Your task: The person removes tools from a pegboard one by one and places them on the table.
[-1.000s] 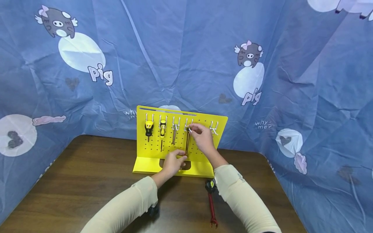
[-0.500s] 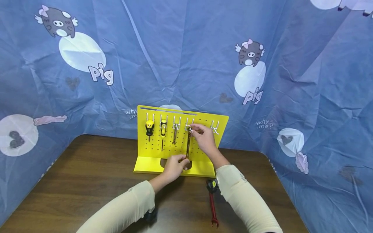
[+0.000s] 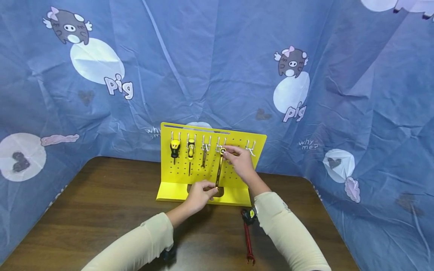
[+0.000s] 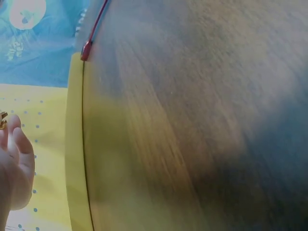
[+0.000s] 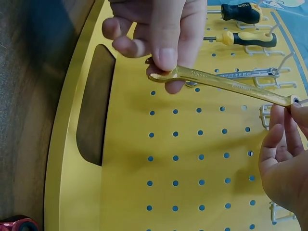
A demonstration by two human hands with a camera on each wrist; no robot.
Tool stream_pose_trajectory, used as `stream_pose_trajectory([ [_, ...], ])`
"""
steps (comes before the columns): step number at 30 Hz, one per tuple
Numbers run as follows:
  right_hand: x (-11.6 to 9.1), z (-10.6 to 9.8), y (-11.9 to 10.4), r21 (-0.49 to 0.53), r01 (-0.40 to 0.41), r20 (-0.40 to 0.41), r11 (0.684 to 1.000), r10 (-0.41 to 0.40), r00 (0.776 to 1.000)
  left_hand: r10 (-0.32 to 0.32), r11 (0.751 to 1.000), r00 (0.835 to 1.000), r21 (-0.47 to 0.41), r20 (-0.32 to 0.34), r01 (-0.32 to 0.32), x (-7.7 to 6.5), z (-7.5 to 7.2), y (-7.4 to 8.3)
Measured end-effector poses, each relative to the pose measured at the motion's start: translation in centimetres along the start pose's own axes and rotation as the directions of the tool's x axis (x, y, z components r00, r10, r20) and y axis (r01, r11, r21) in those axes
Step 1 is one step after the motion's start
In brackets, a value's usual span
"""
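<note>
Stubby screwdriver: the yellow and black screwdriver (image 3: 174, 148) hangs upright on the leftmost hook of the yellow pegboard (image 3: 183, 190), so this place reads as done.
Long screwdriver: the slimmer yellow and black one (image 3: 191, 149) hangs on the next hook, shaft down; done as well, by its look.
Left hand: the left hand (image 3: 198, 196) is low in front of the board, thumb and forefinger pinching the open end of the gold-looking wrench; the other fingers are loosely bent, touching nothing that shows.
Small wrench: the small wrench (image 3: 204, 158) hangs on the third hook, open end down; it too looks settled.
Gold-looking wrench: this wrench (image 3: 219, 171) is held nearly upright between both hands, its ring at the fourth hook (image 3: 218, 141). Whether the ring is around the prongs or only in front of them I cannot tell, so this one seems midway.
Right hand: the right hand (image 3: 242, 163) has thumb and fingertips pinched on the ring end, close by the fourth hook.
Red wrench: the red wrench (image 3: 248, 244) lies on the table (image 3: 213, 242) in front of the board, off the hooks; apparently left over.
Far-right hook: this hook (image 3: 250, 146) stands just beyond the right hand.
</note>
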State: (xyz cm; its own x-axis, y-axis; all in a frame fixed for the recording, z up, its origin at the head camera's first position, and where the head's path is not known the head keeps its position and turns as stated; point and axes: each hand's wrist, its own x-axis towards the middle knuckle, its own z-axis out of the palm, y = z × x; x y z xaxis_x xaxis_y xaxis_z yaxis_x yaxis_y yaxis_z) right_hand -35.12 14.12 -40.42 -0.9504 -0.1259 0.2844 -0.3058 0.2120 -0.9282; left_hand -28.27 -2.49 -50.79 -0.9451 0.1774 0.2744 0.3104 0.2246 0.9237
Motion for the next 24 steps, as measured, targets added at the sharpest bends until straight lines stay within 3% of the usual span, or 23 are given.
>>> stream_pose_trajectory([
  [24, -1.0, -1.6, -0.9, 0.048, -0.034, 0.063, 0.998, 0.031, 0.998, -0.061, 0.992, 0.995, -0.105, 0.073, 0.068, -1.4, -0.7, 2.4],
])
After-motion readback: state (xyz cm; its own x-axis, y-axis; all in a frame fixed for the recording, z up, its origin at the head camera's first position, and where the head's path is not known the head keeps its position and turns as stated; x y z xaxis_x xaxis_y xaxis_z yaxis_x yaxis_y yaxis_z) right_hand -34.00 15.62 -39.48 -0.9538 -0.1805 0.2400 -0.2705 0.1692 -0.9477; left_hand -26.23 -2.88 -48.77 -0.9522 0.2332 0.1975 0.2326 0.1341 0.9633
